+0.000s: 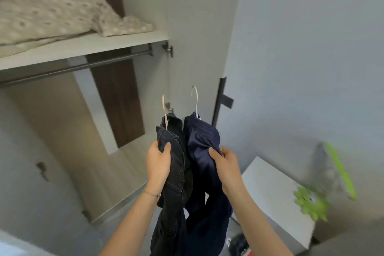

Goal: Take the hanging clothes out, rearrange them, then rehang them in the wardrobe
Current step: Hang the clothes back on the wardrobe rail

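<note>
My left hand (158, 162) grips black jeans (174, 183) draped over a hanger whose pale hook (164, 108) sticks up. Beside it, my right hand (225, 162) grips a navy blue garment (202, 151) on a second hanger with a white hook (195, 97). Both garments hang down in front of me, touching each other. Up to the left, the dark wardrobe rail (79, 67) runs bare under the shelf, well above both hooks.
A patterned duvet (56, 6) lies on the wardrobe's top shelf (83, 48). The open wardrobe door (197, 37) with a dark handle (222, 100) stands behind the hangers. A white cabinet (274, 193) with a green object (311, 203) stands at the right.
</note>
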